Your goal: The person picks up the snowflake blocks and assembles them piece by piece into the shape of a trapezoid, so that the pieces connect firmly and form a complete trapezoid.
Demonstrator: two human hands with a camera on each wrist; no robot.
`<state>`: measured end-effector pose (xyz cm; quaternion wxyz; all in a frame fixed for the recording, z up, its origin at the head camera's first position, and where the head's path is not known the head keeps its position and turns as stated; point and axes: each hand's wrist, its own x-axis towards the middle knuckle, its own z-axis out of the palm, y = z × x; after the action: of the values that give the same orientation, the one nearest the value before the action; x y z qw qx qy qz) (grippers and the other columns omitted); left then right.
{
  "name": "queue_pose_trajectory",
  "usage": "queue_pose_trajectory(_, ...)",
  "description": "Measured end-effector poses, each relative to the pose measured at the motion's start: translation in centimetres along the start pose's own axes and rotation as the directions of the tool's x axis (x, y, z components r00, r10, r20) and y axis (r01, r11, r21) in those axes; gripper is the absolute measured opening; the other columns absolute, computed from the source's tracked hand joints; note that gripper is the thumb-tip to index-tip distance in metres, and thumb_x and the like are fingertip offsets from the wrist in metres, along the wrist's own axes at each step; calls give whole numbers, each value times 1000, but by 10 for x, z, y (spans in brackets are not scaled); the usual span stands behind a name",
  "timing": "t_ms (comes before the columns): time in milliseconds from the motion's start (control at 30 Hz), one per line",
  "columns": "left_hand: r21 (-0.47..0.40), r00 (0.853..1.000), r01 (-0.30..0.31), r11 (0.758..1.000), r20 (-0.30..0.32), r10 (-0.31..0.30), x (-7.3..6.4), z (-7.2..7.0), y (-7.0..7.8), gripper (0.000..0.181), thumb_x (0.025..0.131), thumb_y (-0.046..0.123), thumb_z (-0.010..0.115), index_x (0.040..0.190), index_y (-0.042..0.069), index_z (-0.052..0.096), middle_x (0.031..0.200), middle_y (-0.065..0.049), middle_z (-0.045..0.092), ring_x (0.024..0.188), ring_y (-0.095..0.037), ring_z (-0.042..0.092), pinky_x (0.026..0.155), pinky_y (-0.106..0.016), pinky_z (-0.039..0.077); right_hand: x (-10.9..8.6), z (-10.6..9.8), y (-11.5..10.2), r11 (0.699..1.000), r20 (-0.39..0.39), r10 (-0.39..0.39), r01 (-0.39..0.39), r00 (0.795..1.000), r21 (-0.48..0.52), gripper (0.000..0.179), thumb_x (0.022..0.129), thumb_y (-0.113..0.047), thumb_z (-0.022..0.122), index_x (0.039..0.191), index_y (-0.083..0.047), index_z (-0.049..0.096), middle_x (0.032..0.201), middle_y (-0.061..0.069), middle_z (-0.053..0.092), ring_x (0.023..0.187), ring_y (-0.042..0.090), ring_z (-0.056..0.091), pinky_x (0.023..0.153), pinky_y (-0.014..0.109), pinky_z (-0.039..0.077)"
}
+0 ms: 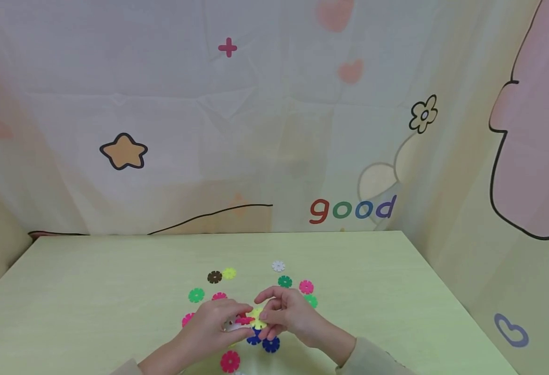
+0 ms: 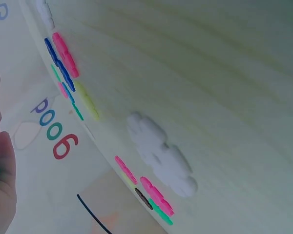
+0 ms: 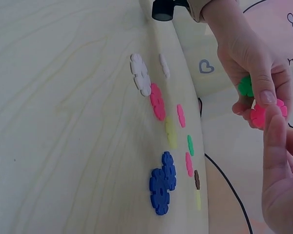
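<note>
Near the front of the table, my left hand [image 1: 213,323] and right hand [image 1: 295,315] meet fingertip to fingertip. The left grips a pink snowflake disc [image 1: 244,320] between thumb and fingers. A green snowflake disc [image 3: 245,86] also shows in that hand in the right wrist view. Against the pink piece stands a yellow snowflake disc [image 1: 257,317], pinched by the right thumb and fingers. Whether the pink and yellow slots interlock cannot be made out. Neither wrist view shows the yellow piece in the hands.
Loose snowflake discs lie around the hands: two blue [image 3: 159,191], a white one [image 2: 161,155], a brown one [image 1: 215,277], a dark green one [image 1: 285,281] and several pink [image 1: 230,361]. A printed curtain [image 1: 274,130] stands behind the pale table [image 1: 91,291].
</note>
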<state>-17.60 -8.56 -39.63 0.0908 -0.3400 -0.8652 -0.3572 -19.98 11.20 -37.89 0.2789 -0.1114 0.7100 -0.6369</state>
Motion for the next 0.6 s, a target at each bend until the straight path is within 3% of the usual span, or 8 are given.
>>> queue_pose_trajectory(200,33,1000,9,999,-12,-8,-1,-1,0,35,80,38,61,103,12,65,91,4,67,81,-3,60,70,-16,48,-2,-5,-1,999,2,-1,1,1000,-37,32,83,-10,60,111,1,48,74,4,62,60,12,63,62,28,53)
queue_pose_trajectory(367,70,999,1,998,-48,3,-5,-3,-4,32,79,38,63,100,14,66,89,6,68,77,-1,59,66,-15,48,-3,-15,0,985,-28,-25,20,999,-171,32,82,-11,62,108,2,50,82,12,63,67,16,64,66,32,53)
queue_pose_trajectory(467,79,999,16,997,-52,-12,-7,-5,-6,30,78,35,65,101,15,66,90,6,68,79,-2,60,67,-15,49,-2,-21,3,955,-29,-40,29,999,-297,30,80,-11,64,104,2,54,82,10,62,68,16,62,64,30,52)
queue_pose_trajectory(600,72,998,39,997,-42,-36,-8,-7,-6,28,78,32,66,101,15,66,93,5,68,82,-5,61,69,-16,49,0,-26,8,877,6,-61,57,998,-477,25,77,-12,67,99,-3,60,83,3,60,70,15,56,62,25,49)
